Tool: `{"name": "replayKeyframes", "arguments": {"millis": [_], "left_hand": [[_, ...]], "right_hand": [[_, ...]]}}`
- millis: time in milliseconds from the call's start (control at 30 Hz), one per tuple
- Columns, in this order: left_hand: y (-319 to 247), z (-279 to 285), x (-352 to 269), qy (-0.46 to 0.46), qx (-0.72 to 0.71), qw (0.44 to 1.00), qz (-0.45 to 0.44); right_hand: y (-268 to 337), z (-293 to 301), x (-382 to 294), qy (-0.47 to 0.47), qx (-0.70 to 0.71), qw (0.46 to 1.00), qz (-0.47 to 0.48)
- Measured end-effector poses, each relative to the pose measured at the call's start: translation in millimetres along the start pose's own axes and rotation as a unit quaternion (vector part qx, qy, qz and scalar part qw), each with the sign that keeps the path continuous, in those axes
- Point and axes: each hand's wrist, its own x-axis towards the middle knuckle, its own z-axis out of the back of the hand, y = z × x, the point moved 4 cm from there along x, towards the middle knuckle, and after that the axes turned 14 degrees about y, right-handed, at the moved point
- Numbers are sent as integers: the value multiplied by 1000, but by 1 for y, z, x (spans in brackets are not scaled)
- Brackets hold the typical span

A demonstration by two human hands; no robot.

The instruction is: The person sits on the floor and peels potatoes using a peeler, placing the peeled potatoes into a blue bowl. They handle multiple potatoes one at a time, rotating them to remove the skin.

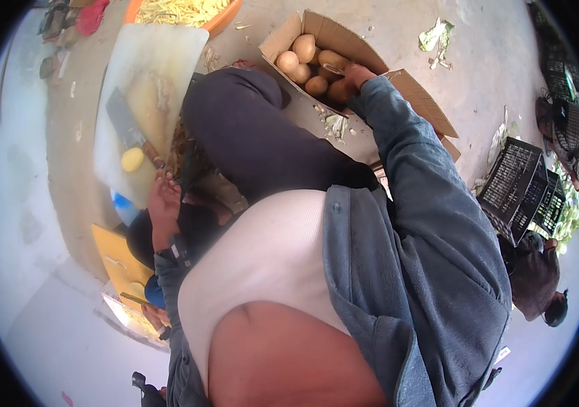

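Note:
My left hand is palm up with loosely curled fingers, beside the near edge of a white cutting board. Its fingertips are close to the wooden handle of a cleaver lying flat on the board; I cannot tell if they touch. A peeled yellow potato rests beside that handle. My right hand reaches into a cardboard box of unpeeled brown potatoes. It grips a small tool, apparently a peeler, whose pale end points left over the potatoes. Part of this hand's fingers is hidden.
An orange tub of cut yellow strips stands beyond the board. Leaf scraps lie on the floor. Black crates and people are at the right. A co-worker's hand is by a yellow board at lower left.

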Motion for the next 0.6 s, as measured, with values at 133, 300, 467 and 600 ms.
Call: {"name": "replayKeyframes", "arguments": {"millis": [133,300,467,600], "left_hand": [[4,-1,-7,-2,21,1000,-6],[3,-5,2,10,45,999,1],[6,-21,-2,-14,66,998,-16],[6,-27,-5,-18,60,998,-16]], "right_hand": [[20,26,-43,84,-9,996,28],[23,19,-45,78,15,997,25],[33,18,-50,124,-10,992,20],[37,15,-45,88,-47,995,27]]}}
